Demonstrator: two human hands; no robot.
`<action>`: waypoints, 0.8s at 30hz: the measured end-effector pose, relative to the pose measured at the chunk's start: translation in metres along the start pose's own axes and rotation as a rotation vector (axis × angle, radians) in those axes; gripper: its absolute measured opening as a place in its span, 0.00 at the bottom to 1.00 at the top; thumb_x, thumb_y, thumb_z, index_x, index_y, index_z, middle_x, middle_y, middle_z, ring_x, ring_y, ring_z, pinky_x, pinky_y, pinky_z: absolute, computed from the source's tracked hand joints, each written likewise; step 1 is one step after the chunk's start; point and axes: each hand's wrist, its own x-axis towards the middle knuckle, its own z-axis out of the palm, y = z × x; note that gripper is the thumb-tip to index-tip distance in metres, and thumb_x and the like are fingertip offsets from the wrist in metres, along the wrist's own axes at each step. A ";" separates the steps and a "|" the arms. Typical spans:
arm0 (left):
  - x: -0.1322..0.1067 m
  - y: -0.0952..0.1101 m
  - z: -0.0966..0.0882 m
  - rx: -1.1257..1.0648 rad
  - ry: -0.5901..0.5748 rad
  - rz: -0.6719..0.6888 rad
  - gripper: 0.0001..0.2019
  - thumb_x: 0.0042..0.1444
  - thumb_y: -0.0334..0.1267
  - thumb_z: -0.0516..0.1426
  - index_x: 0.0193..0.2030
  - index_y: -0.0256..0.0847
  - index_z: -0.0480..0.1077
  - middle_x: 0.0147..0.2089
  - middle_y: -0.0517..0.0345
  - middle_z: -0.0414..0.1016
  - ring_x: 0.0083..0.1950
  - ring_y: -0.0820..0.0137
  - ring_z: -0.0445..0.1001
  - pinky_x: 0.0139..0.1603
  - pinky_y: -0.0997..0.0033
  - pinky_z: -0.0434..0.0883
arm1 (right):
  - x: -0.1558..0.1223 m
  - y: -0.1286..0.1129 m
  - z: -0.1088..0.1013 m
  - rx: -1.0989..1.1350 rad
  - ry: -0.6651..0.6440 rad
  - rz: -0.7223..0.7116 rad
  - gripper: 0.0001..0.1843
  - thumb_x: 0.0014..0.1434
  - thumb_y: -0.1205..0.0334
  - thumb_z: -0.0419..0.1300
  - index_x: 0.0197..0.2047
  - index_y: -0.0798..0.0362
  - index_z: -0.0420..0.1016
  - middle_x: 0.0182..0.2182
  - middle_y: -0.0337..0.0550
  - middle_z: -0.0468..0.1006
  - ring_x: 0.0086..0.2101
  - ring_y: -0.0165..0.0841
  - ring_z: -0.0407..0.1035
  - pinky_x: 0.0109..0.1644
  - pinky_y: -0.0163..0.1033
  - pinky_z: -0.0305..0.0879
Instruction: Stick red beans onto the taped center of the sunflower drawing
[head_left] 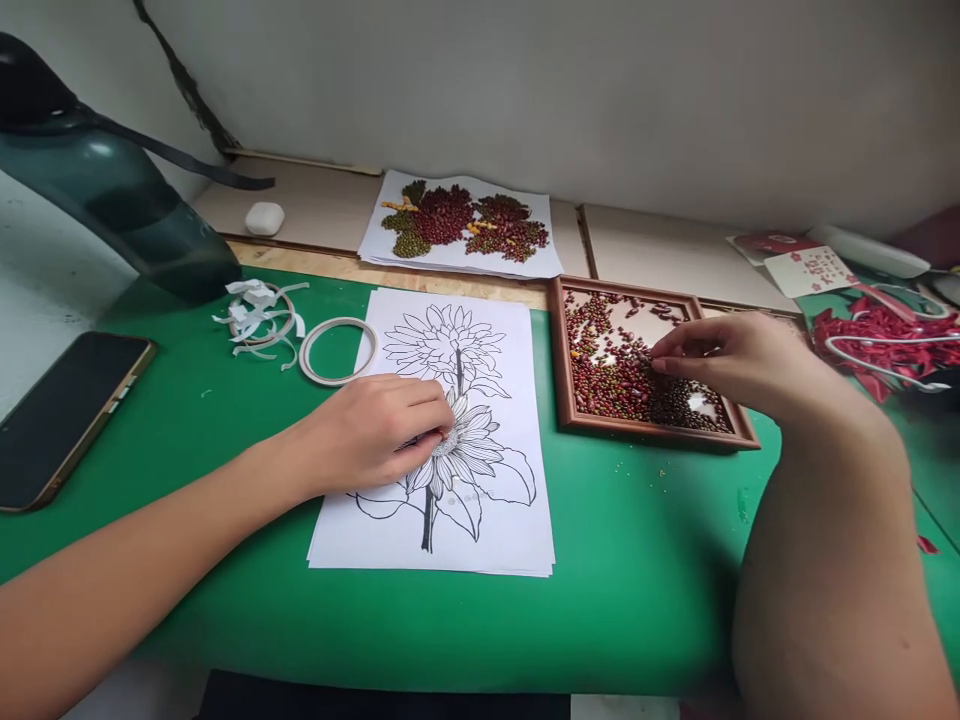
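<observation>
A sheet with a line drawing of sunflowers (450, 440) lies on the green mat (637, 560). My left hand (379, 428) rests on the sheet, fingers curled and pressed down at the centre of the lower flower. My right hand (720, 360) hovers over a wooden frame tray (561, 350) filled with red beans (615, 375), its fingertips pinched together in the beans. What the pinch holds is too small to make out.
A roll of tape (337, 350) and peeled white strips (259, 310) lie left of the sheet. A phone (64, 410) sits at the far left beside a dark lamp base (127, 200). A finished bean picture (461, 225) lies behind. Red scraps (885, 345) sit at the right.
</observation>
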 end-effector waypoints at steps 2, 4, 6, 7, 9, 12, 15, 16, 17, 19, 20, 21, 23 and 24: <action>0.001 0.000 0.000 -0.022 -0.003 -0.003 0.07 0.69 0.32 0.53 0.46 0.41 0.73 0.42 0.57 0.77 0.41 0.69 0.75 0.42 0.66 0.68 | -0.002 0.000 0.000 0.004 -0.048 -0.023 0.02 0.54 0.63 0.73 0.31 0.51 0.87 0.25 0.39 0.79 0.27 0.28 0.68 0.35 0.41 0.59; 0.001 0.000 0.000 -0.051 0.006 -0.014 0.07 0.69 0.31 0.54 0.45 0.41 0.74 0.43 0.57 0.78 0.42 0.69 0.75 0.43 0.67 0.68 | -0.003 -0.003 0.002 0.000 -0.060 -0.053 0.02 0.55 0.62 0.73 0.33 0.51 0.88 0.26 0.40 0.80 0.28 0.29 0.69 0.35 0.41 0.60; 0.000 -0.001 0.000 -0.086 0.015 -0.030 0.07 0.69 0.32 0.55 0.44 0.42 0.75 0.43 0.58 0.78 0.43 0.69 0.76 0.43 0.69 0.69 | -0.002 -0.004 0.006 0.000 -0.051 -0.076 0.02 0.56 0.62 0.72 0.34 0.51 0.88 0.27 0.41 0.81 0.27 0.30 0.69 0.35 0.42 0.61; 0.000 -0.001 0.000 -0.103 0.017 -0.041 0.07 0.69 0.32 0.56 0.43 0.42 0.76 0.43 0.58 0.78 0.43 0.70 0.76 0.43 0.69 0.69 | -0.001 -0.004 0.008 0.004 -0.049 -0.083 0.02 0.56 0.63 0.72 0.33 0.51 0.88 0.26 0.41 0.81 0.27 0.31 0.69 0.35 0.42 0.61; 0.000 -0.001 0.000 -0.132 0.014 -0.059 0.07 0.68 0.32 0.56 0.43 0.42 0.77 0.44 0.58 0.78 0.43 0.70 0.77 0.43 0.70 0.69 | 0.002 -0.004 0.012 0.016 -0.053 -0.106 0.03 0.54 0.63 0.74 0.31 0.52 0.87 0.23 0.40 0.80 0.25 0.32 0.68 0.34 0.42 0.61; 0.000 -0.001 -0.001 -0.150 0.004 -0.075 0.07 0.68 0.31 0.57 0.43 0.42 0.77 0.44 0.59 0.79 0.44 0.70 0.77 0.43 0.71 0.70 | 0.006 -0.003 0.019 -0.002 -0.039 -0.128 0.04 0.53 0.63 0.74 0.28 0.53 0.86 0.24 0.42 0.81 0.26 0.33 0.69 0.34 0.43 0.61; 0.000 -0.001 -0.002 -0.148 -0.008 -0.088 0.07 0.68 0.31 0.57 0.43 0.43 0.77 0.44 0.60 0.79 0.44 0.71 0.77 0.43 0.71 0.69 | 0.005 -0.006 0.022 -0.048 -0.008 -0.097 0.03 0.54 0.65 0.72 0.29 0.52 0.85 0.26 0.42 0.82 0.28 0.34 0.70 0.36 0.44 0.60; 0.000 -0.001 -0.002 -0.149 -0.011 -0.089 0.07 0.68 0.31 0.57 0.43 0.43 0.77 0.44 0.61 0.79 0.44 0.71 0.77 0.43 0.71 0.69 | 0.004 -0.007 0.022 -0.059 -0.002 -0.089 0.02 0.54 0.66 0.72 0.29 0.52 0.85 0.27 0.42 0.82 0.29 0.34 0.70 0.37 0.44 0.60; 0.000 -0.002 -0.002 -0.152 -0.014 -0.088 0.07 0.68 0.31 0.57 0.44 0.43 0.77 0.44 0.60 0.79 0.44 0.71 0.77 0.43 0.71 0.69 | 0.002 -0.009 0.022 -0.069 0.002 -0.088 0.02 0.54 0.65 0.71 0.29 0.52 0.85 0.27 0.42 0.82 0.29 0.34 0.69 0.37 0.44 0.60; 0.000 -0.003 -0.001 -0.159 -0.010 -0.075 0.07 0.68 0.31 0.57 0.44 0.43 0.77 0.44 0.60 0.79 0.44 0.71 0.77 0.43 0.71 0.68 | -0.001 -0.013 0.021 -0.091 0.010 -0.098 0.03 0.56 0.64 0.70 0.30 0.53 0.85 0.28 0.44 0.82 0.29 0.34 0.69 0.37 0.44 0.59; 0.000 -0.004 -0.001 -0.159 -0.002 -0.066 0.07 0.68 0.31 0.57 0.44 0.42 0.77 0.43 0.60 0.79 0.43 0.70 0.76 0.43 0.70 0.68 | -0.002 -0.015 0.021 -0.104 0.012 -0.105 0.04 0.57 0.64 0.69 0.31 0.53 0.85 0.28 0.45 0.82 0.29 0.34 0.69 0.37 0.44 0.59; 0.000 -0.005 0.000 -0.155 0.007 -0.057 0.06 0.68 0.32 0.57 0.44 0.42 0.76 0.42 0.60 0.79 0.42 0.70 0.76 0.43 0.70 0.68 | -0.003 -0.017 0.020 -0.115 0.014 -0.114 0.05 0.57 0.63 0.68 0.32 0.53 0.85 0.29 0.45 0.82 0.30 0.34 0.69 0.37 0.44 0.59; 0.001 -0.005 0.000 -0.137 0.021 -0.042 0.06 0.67 0.32 0.56 0.45 0.41 0.75 0.41 0.59 0.79 0.41 0.70 0.76 0.43 0.69 0.68 | -0.005 -0.019 0.019 -0.132 0.028 -0.125 0.05 0.58 0.63 0.67 0.32 0.52 0.84 0.30 0.46 0.82 0.30 0.34 0.68 0.36 0.43 0.58; 0.001 -0.006 0.001 -0.123 0.024 -0.037 0.06 0.67 0.33 0.56 0.46 0.41 0.75 0.40 0.59 0.79 0.41 0.70 0.76 0.43 0.68 0.68 | -0.005 -0.020 0.019 -0.136 0.045 -0.125 0.05 0.59 0.63 0.67 0.32 0.52 0.84 0.30 0.46 0.81 0.29 0.34 0.67 0.36 0.43 0.58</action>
